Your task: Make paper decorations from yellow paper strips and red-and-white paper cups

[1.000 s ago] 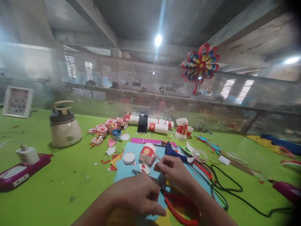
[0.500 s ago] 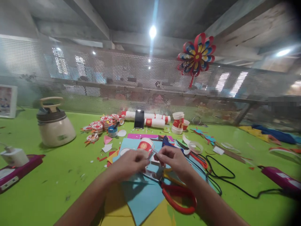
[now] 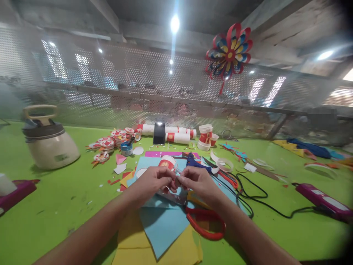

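My left hand (image 3: 161, 181) and my right hand (image 3: 194, 179) meet over the blue paper (image 3: 165, 228), fingertips pinched together. Between them is something small and dark, too small to name. Just behind my fingers lies a red and white paper cup (image 3: 167, 162). Scissors with red and yellow handles (image 3: 206, 235) rest under and beside my right hand. A blue glue gun (image 3: 194, 162) lies behind my right hand. Clear plastic (image 3: 173, 198) shows below my fingers. Yellow paper (image 3: 132, 239) is under the blue sheet.
A beige kettle (image 3: 51, 147) stands left, near stacked red and white paper discs (image 3: 106, 143). White rolls (image 3: 178, 138), cups (image 3: 204, 138) and a tape roll (image 3: 224, 165) are farther back. Black cables (image 3: 264, 209) run right to a purple power strip (image 3: 317, 198).
My hands have come together, the left moving toward the right until the fingertips meet. The view has shifted, so the table things appear farther left and slightly higher.
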A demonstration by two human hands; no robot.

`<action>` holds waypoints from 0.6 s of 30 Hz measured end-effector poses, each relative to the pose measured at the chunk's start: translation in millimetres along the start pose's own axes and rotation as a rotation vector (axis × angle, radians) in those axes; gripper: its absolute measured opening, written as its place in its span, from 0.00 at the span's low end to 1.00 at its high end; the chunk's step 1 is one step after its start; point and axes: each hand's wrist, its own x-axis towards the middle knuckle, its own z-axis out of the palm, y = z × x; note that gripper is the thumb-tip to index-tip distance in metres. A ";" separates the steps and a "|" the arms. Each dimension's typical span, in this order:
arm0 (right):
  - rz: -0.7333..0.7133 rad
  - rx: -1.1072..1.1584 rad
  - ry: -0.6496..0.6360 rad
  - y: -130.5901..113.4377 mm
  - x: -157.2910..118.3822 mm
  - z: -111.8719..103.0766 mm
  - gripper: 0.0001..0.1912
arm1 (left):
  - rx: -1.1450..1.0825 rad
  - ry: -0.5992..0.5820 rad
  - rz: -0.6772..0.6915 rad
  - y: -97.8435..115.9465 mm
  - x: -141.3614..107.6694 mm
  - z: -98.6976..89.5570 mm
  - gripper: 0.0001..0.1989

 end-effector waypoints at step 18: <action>0.182 0.197 -0.065 8.4 -1.6 7.6 0.17 | -0.095 0.006 -0.082 -12.7 -5.0 3.1 0.14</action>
